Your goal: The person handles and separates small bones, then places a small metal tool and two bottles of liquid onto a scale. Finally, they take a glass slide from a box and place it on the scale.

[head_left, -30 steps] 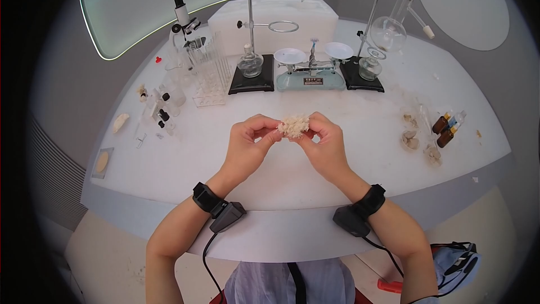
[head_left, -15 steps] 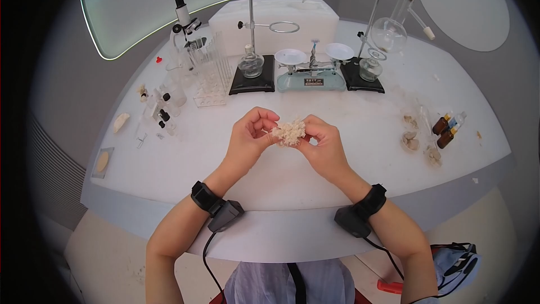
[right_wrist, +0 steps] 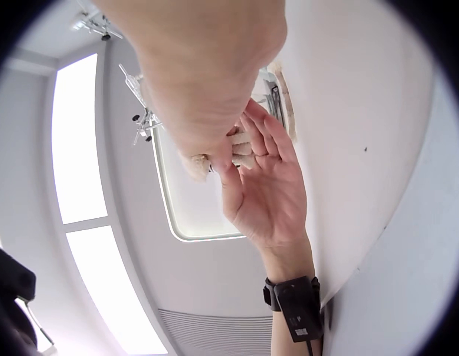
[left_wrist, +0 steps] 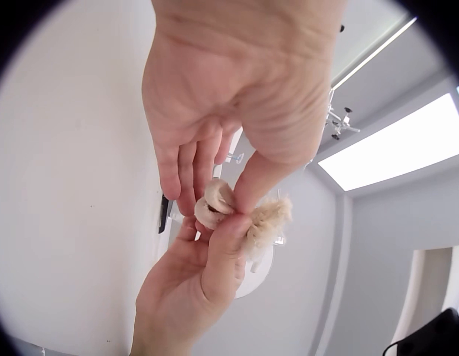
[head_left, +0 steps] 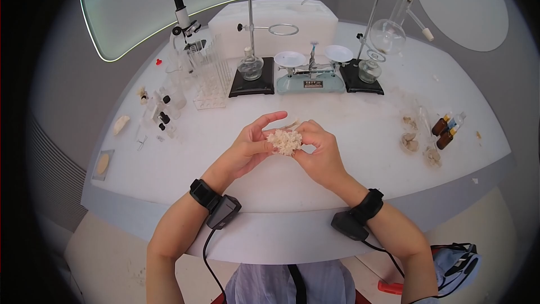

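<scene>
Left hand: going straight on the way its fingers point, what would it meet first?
Likely the right hand, across the frilly pale piece from the left hand; depth there is hard to judge.

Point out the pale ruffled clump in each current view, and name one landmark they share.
Head: the pale ruffled clump is near the centre, slightly right.
Left wrist: just right of and below centre, with smooth, curled parts on its left.
Right wrist: just above and left of centre, partly hidden behind the right hand.
Shared landmark: the left hand, left of the clump in head, above it in left wrist, lower right in right wrist.
</scene>
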The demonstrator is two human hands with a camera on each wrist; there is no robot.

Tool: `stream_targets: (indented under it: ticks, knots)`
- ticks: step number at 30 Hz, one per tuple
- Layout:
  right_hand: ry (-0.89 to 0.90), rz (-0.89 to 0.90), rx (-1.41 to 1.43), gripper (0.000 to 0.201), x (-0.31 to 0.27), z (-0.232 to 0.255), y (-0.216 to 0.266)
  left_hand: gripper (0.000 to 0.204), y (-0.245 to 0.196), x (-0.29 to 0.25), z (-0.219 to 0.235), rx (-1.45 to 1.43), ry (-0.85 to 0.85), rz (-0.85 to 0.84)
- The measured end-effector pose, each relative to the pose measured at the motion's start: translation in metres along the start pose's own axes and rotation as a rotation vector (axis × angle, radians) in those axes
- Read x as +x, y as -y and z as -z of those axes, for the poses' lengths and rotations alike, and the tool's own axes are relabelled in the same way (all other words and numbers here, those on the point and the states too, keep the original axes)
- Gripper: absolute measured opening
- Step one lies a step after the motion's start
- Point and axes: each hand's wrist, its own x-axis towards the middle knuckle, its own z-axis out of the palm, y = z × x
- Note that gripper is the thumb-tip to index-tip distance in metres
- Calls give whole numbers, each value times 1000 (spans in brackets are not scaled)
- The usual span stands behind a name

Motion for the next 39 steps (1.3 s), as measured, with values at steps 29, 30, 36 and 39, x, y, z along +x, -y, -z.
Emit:
stream_targets:
  ticks: [29, 30, 36, 39]
  knots:
    - [19, -68, 133, 18, 0, -5, -7, 31, 10, 1, 12, -182, 66, 58]
    - [19, -68, 133, 18, 0, -5, -9, 31, 8, 0, 10, -171, 57, 73]
    - [51, -88, 250, 18, 2, -2, -11, 23, 4, -3, -3, -129, -37, 59]
    - [59, -111, 333, 19, 2, -2, -6, 19, 8, -1, -1, -149, -58, 30]
